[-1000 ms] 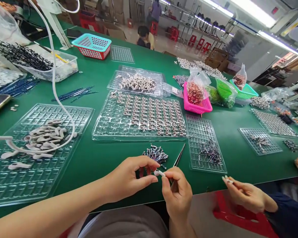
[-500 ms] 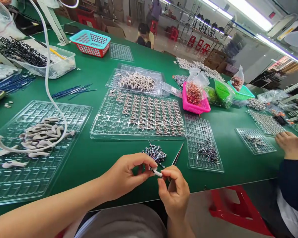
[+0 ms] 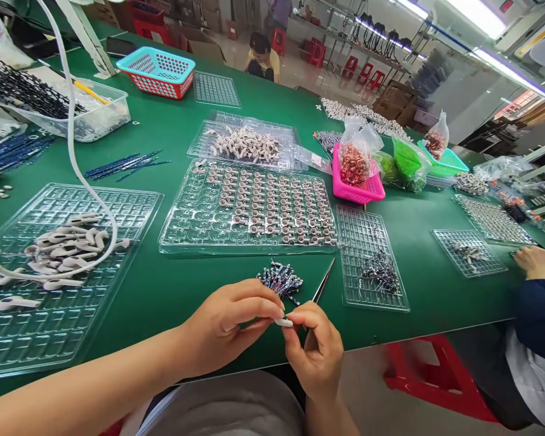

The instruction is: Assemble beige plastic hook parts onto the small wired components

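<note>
A small white earphone shell (image 3: 283,322) is pinched between the thumb and fingertips of my left hand (image 3: 234,324). The thumb and forefinger of my right hand (image 3: 317,351) are at the other end of its stem. Metal tweezers (image 3: 323,283) stick out past that hand, tips pointing up and away; their rear part is hidden in the palm. Just beyond the fingers lies a heap of small dark wired parts (image 3: 279,278). Behind it, a clear tray (image 3: 186,227) holds rows of round-topped parts.
White shells lie piled on a left tray (image 3: 86,315), crossed by a white cable (image 3: 75,145). On the right are a tray (image 3: 352,266) of wired pieces and a pink basket (image 3: 358,192). Farther right, a co-worker's hand (image 3: 538,261) rests by another tray (image 3: 449,245).
The earphone shell has turned between my fingers, so its stem lies flatter. My left fingers cover more of it. The whole view has shifted slightly.
</note>
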The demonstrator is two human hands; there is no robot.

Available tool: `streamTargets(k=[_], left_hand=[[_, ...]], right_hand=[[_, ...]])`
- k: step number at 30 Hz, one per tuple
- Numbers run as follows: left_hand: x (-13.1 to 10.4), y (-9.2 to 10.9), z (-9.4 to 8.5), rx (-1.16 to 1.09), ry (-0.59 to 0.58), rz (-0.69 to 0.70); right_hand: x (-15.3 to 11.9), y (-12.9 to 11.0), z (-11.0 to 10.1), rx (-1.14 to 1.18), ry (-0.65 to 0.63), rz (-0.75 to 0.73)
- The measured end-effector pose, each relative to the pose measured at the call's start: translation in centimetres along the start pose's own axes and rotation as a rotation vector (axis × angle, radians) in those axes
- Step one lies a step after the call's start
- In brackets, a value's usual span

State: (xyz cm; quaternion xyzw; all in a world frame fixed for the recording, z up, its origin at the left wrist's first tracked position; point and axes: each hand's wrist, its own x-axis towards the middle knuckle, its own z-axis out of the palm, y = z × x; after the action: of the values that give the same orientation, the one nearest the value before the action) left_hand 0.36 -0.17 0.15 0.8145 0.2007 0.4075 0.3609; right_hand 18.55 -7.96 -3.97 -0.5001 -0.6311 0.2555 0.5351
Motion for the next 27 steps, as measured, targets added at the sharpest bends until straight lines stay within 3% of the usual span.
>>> streamTargets(k=[9, 15, 27], left_hand=[[-0.52, 0.08, -0.48, 0.216, -0.071, 0.147], [0.03, 0.7, -0.7, 0.351, -0.015, 0.332], [-0.27, 0.66, -0.84, 0.446, -0.07, 0.448]], right_hand=[[0.17, -0.18, -0.03, 0.014, -0.02, -0.018], [0.21, -0.16, 0.01, 0.017, -0.025, -0.039], [0.16, -0.06, -0.08, 0.028, -0.025, -0.05]])
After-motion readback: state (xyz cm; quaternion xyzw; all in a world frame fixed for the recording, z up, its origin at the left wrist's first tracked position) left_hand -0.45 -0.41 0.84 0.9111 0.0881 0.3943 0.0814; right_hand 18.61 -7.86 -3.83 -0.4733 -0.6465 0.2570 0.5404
